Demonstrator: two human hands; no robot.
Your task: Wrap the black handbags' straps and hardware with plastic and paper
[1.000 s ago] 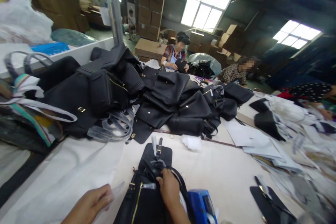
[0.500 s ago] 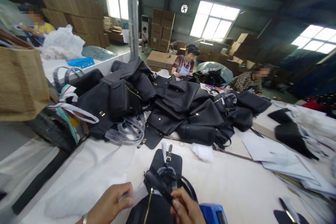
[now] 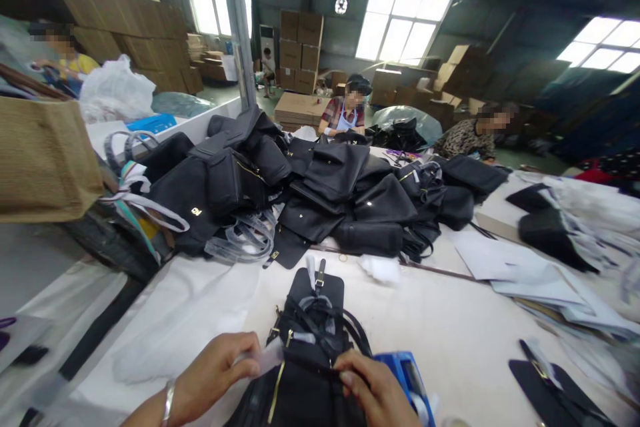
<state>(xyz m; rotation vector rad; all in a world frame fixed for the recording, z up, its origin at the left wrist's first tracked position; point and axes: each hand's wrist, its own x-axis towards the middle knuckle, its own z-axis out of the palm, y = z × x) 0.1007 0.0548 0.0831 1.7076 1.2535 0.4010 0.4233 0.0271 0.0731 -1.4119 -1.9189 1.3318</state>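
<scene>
A black backpack with gold zips lies on the white table below my hands, its flap and buckle pointing away from me. My left hand pinches a strip of translucent white wrapping film. Between the fingers of my right hand is the end of a black strap, stretched across the bag toward the film. Whether film and strap touch is hard to tell. Beside my right hand stands a blue tape dispenser, partly hidden.
Black bags are heaped across the table's far side. White sheets and another black piece with a strap lie at right. A woven tan bag hangs at left. Several people sit beyond; cartons are stacked behind.
My right hand has moved the strap end lower and slightly right, so the strap now lies nearly level. My left hand keeps its pinch on the film, now closer to the strap.
</scene>
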